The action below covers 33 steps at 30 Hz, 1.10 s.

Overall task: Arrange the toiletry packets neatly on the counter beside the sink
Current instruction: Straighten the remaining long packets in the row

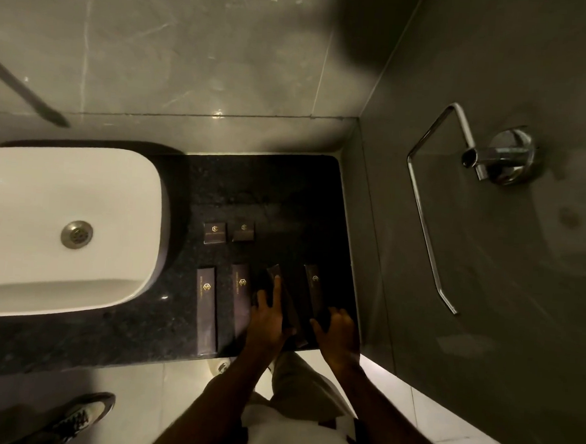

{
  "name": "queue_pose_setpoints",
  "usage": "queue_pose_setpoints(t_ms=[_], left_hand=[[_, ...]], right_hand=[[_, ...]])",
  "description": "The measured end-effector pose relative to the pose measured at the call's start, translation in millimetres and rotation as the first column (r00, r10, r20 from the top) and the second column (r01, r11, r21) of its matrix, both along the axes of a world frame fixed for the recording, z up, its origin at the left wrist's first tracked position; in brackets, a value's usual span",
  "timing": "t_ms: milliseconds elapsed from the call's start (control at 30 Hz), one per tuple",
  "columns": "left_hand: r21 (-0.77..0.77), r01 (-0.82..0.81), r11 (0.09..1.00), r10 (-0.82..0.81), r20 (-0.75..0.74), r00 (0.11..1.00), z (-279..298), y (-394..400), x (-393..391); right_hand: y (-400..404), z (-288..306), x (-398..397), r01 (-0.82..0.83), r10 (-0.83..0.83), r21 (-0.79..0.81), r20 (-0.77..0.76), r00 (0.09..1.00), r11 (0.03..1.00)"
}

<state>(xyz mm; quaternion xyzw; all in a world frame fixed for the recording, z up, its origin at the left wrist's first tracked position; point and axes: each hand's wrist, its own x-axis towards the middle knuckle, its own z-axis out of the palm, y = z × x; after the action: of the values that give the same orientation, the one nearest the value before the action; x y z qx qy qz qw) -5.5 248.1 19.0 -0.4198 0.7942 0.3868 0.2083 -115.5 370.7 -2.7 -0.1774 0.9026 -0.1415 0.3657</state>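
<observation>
Nearest, the left hand rests flat, fingers spread, on a tilted long packet; the right hand lies open-fingered on the rightmost long packet. Neither hand is closed around anything. Two more long packets lie parallel to their left on the black desk. Beyond sit two small square packets, beside the white sink.

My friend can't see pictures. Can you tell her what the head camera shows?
Two hands, left hand and right hand, straighten long dark toiletry packets laid in a row on a black counter beside a white sink. Two small square packets lie behind the row.
</observation>
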Motion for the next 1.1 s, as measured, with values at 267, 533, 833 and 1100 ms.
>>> queue_pose_setpoints(t_ms=[267, 533, 833, 1100], left_hand=[[0.012, 0.023, 1.0, -0.023, 0.072, 0.997, -7, 0, -4], [0.02, 0.023, 1.0, -0.024, 0.034, 0.999, -12, -6, -1], [-0.012, 0.038, 0.999, -0.038, 0.034, 0.999, -18, -7, 2], [0.022, 0.022, 1.0, -0.022, 0.008, 1.0, -21, -7, 2]], right_hand=[[4, -4, -2, 0.006, -0.005, -0.031, 0.023, 1.0, 1.0], [7, -4, -2, 0.011, -0.008, -0.055, 0.045, 0.999, 0.998], [7, -2, -4, 0.022, -0.018, -0.084, 0.04, 0.999, 0.996], [7, -3, -5, 0.026, -0.021, -0.105, 0.048, 0.999, 0.994]])
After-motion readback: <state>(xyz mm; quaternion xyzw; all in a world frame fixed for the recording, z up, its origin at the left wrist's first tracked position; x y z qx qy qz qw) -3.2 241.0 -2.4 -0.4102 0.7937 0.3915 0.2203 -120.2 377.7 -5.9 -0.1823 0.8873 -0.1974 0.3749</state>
